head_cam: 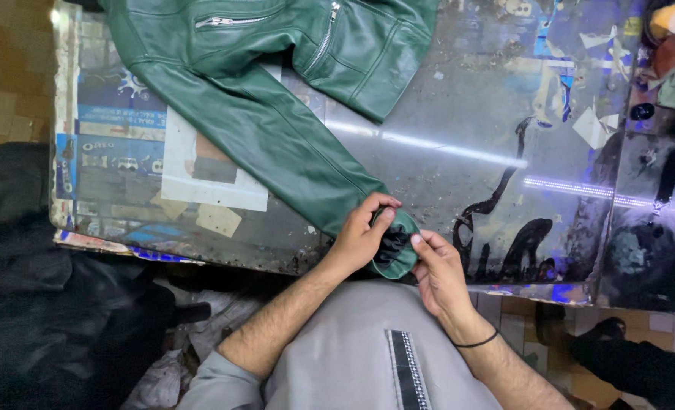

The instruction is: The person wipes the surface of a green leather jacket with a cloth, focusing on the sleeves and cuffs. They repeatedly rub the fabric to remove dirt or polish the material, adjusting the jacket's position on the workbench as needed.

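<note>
Holding: both hands grip the cuff end of a green leather jacket's sleeve [277, 140] at the near edge of a worktable.
Cuff [400, 243]: it hangs just over the table's near edge, turned open so its dark lining [392, 241] shows; this seems to bring the inside within view and reach.
Left hand [362, 237]: fingers closed on the cuff from the left, thumb on top, pinching the green leather and pressing on the dark lining.
Right hand [438, 272]: fingers drawn together on the cuff's lower right rim, apparently steadying the fold against the other hand; a thin dark band circles this wrist.
Jacket body [307, 38]: it lies flat at the far side of the table, silver zips showing, so the sleeve runs diagonally down toward the person.
Table [459, 106]: a worn, glossy top with old printed papers and dark smears.
Surroundings: dark cloth heaps [41, 304] on the floor to the left; small clutter at the far right corner, too unclear to name.
</note>
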